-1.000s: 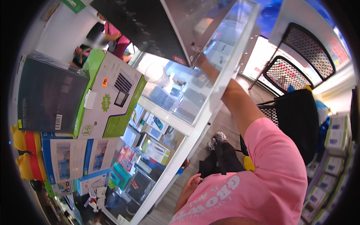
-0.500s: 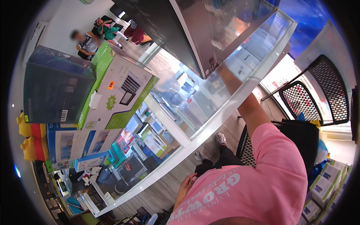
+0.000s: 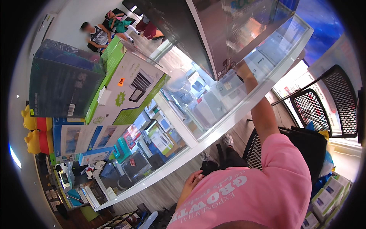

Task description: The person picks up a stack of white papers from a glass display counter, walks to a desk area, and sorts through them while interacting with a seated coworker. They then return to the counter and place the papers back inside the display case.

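My right arm stretches over a glass display counter with white edges. My right hand is at the lower edge of a large dark glossy box on the counter; its fingers are too hidden to read. Low at my waist, my left hand has its fingers curled in beside a small black item. What those fingers hold, if anything, I cannot make out. Under the glass near my right hand lie pale flat packages. A clear round container stands left of the large box.
A white and green box, a dark shrink-wrapped box and blue-white boxes are stacked at left, beside yellow plush toys. Black mesh chairs stand at right. Two seated people are beyond the counter.
The view has shifted, so the counter and boxes sit further right and slightly lower. My right hand has moved slightly right along the large box's lower edge. My left hand stays at my waist.
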{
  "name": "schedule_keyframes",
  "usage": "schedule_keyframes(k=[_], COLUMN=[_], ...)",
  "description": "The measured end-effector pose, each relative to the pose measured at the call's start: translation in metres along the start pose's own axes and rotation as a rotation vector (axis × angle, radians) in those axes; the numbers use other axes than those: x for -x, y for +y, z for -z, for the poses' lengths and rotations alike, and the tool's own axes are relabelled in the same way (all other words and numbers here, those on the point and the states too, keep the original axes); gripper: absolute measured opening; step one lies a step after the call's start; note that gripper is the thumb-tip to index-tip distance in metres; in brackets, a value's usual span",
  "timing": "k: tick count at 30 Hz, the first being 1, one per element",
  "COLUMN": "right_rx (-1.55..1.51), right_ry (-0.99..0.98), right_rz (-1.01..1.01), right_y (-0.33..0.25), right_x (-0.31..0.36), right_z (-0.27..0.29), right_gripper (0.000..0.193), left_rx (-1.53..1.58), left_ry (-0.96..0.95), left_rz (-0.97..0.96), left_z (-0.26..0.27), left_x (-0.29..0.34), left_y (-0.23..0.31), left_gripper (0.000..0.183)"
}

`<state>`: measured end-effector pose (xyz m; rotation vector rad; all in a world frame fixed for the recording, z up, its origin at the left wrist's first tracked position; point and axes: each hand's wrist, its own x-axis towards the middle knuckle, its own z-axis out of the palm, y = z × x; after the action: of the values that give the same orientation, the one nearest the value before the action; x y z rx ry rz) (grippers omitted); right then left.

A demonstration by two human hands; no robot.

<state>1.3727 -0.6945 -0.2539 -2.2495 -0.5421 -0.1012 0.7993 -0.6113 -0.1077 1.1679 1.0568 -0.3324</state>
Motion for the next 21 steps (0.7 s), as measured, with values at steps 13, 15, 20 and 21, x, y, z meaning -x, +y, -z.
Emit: schedule_keyframes(k=[13,15,20,21], right_rx=[-0.538,-0.563,-0.394,-0.329], right_ry=[-0.817,-1.045,-1.339,-1.384], right_rz=[-0.660,-0.522,0.260,0.366], right_y=[-0.096,-0.116,-0.286,-0.337], right_x=[0.285,0.306,0.279,0.280], right_z=[0.218,0.220,0.168,0.156], right_gripper=[0.038,0.043,0.038,0.034], left_rx=[0.078,0.039,0.523,0.543], left_ry=[-0.285,-0.395,-0.807,-0.763], left_rz=[-0.181,-0.281,-0.258,-0.181], left_z=[0.022,0.033,0.087,0.104], left_x=[-0.016,-0.012,0.015,0.035], left_y=[0.012,0.015,-0.017,-0.014], left_gripper=[0.053,0.058,0.076,0.085])
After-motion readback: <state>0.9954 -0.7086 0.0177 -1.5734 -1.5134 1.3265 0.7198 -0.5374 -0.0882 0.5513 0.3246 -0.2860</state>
